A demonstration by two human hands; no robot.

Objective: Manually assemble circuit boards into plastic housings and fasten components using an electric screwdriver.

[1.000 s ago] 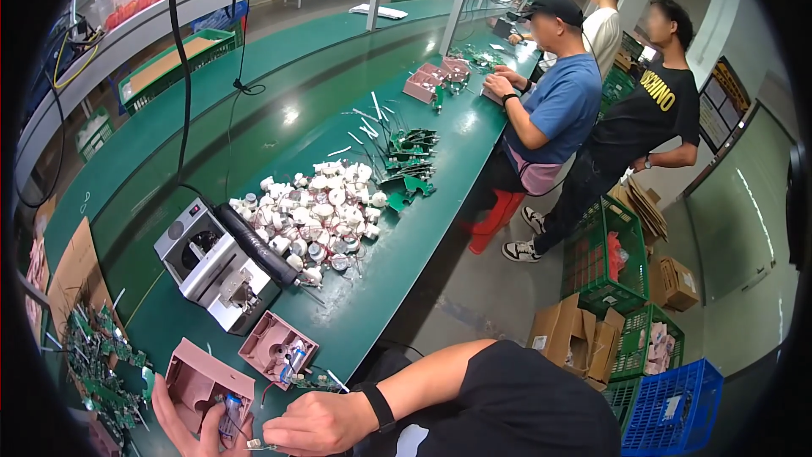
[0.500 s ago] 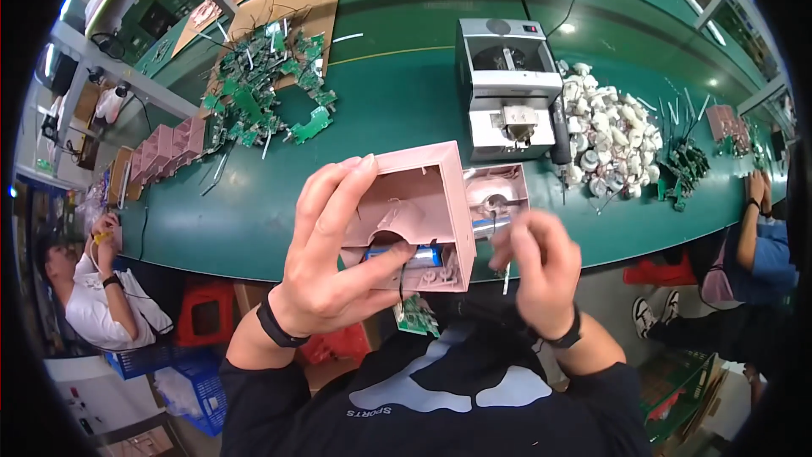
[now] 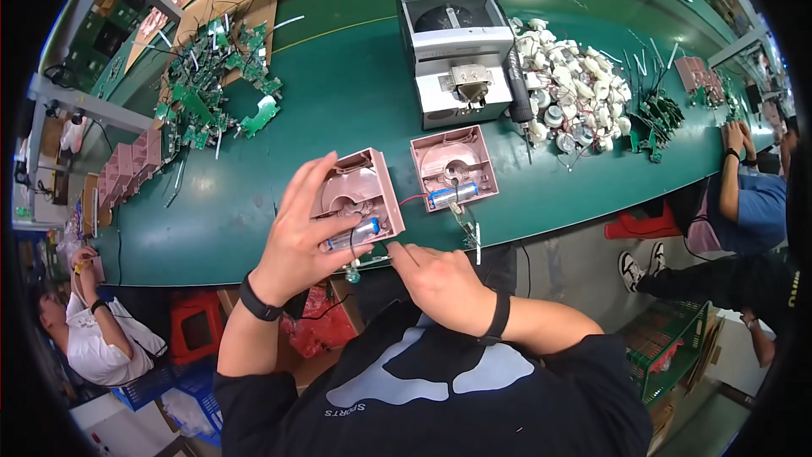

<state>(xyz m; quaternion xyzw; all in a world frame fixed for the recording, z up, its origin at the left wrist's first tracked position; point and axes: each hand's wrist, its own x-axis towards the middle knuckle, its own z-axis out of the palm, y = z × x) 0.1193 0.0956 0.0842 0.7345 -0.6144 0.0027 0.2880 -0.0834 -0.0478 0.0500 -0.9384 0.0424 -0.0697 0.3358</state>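
Observation:
A pink plastic housing (image 3: 385, 195) is gripped by my left hand (image 3: 292, 245), whose fingers reach across its open side onto a blue-and-silver cylindrical battery (image 3: 362, 230). My right hand (image 3: 444, 281) is at the table's front edge, its fingertips closed together by the housing's lower corner. Dark wire and part of a green circuit board (image 3: 376, 260) are beside them; what the fingertips pinch is hidden. To the right, a second pink housing (image 3: 419, 171) lies open on the table with another blue battery (image 3: 453, 195). A small wired board (image 3: 469, 230) hangs by its near side.
Behind the second housing stands a grey-white machine (image 3: 457, 42), with a black electric screwdriver (image 3: 518, 89) against it. A pile of white motor-like parts (image 3: 575, 85) lies to its right. Green circuit boards (image 3: 211, 85) heap at left near stacked pink housings (image 3: 131, 161). Co-workers sit on both sides.
The held housing has been lowered to the table's front edge. My right hand has moved left, from beside the second housing to the held one. The head view has shifted.

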